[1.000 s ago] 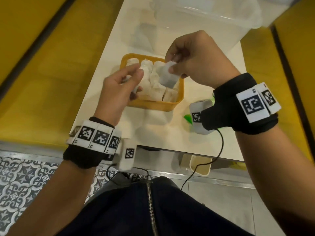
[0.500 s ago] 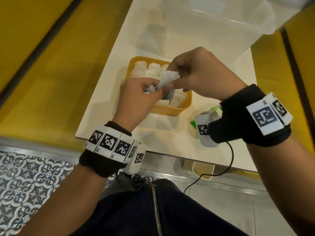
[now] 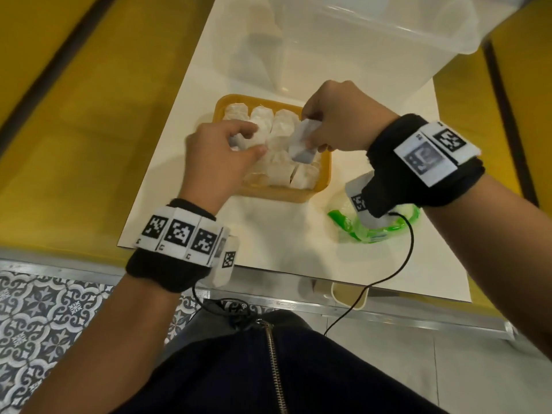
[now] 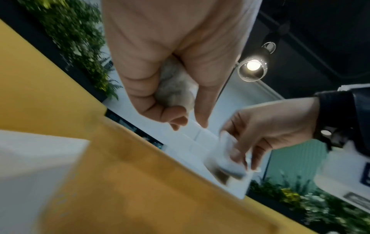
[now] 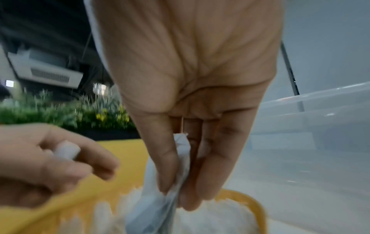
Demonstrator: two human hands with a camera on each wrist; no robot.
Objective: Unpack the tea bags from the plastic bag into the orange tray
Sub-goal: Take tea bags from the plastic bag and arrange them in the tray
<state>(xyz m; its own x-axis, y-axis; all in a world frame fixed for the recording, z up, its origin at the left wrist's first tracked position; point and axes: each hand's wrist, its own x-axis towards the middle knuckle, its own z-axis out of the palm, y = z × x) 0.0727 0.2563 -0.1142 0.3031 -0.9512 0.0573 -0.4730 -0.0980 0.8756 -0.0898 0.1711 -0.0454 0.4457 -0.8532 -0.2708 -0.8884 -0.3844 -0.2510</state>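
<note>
The orange tray [image 3: 310,194] on the white table holds several white tea bags [image 3: 282,127] in rows. Over its left side, my left hand [image 3: 252,140] curls round one tea bag [image 4: 176,90]; the right wrist view shows its white end [image 5: 66,150] between the fingers. My right hand [image 3: 310,135] is over the tray's right side and pinches another tea bag [image 3: 301,144] between thumb and fingers, hanging just above the packed bags [image 5: 210,218]. The green plastic bag [image 3: 400,228] lies crumpled on the table to the right of the tray, partly hidden by my right wrist.
A large clear plastic bin [image 3: 373,46] stands right behind the tray. The white table [image 3: 283,252] ends at its near edge close to my body. Yellow surfaces [image 3: 74,130] flank it on both sides. A cable [image 3: 409,252] hangs from my right wrist.
Half a second ago both hands met on one white piece over the tray. They have since drawn apart, each holding a tea bag, and the right one is lower over the tray.
</note>
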